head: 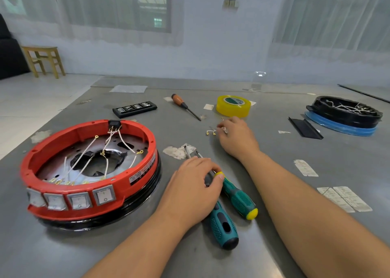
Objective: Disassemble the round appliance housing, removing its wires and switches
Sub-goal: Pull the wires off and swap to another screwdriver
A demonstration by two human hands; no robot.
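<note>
housing (88, 172): round red plastic ring on black base, table's (274, 172) left, white wires (109, 151) inside
left hand (190, 191): fingers curled over green ribbed screwdriver (238, 197)
right hand (236, 136): pinched small metal terminals (212, 132) (grip partly hidden)

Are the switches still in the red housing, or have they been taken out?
Still in. Four grey rocker switches sit in a row in the red housing near wall, with white wires lying loose inside it.

The round housing (88, 172) sits at the lower left of the frame, on the table (274, 172). Two screwdrivers (236, 195) lie at the centre, right of it. The tape roll (233, 106) is above them, and another housing (344, 115) stands at the upper right.
</note>
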